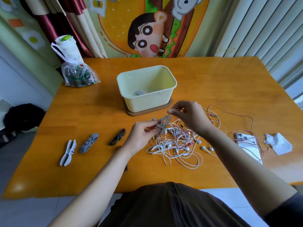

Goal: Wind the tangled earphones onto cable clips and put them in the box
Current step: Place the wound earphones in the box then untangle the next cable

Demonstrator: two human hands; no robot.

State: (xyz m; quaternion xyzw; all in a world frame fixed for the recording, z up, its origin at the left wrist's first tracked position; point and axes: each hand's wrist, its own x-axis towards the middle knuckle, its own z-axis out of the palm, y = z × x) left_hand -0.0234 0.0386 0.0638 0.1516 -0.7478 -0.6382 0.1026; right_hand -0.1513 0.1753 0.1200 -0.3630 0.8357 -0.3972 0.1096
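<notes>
The tangled earphones (177, 145) lie mid-table toward the near edge. The left hand (141, 136) pinches a beige cable clip (164, 126) above them, steadying it, while the right hand (188, 117) grips a cord taut for winding. The box (147, 89) waits just behind, within reach.

Both forearms reach fwd, L hand (141, 136) fingers pinched shut at chest ht, R hand (188, 117) pinching just above.

Bare forearms, dark brown top (172, 207)
</notes>
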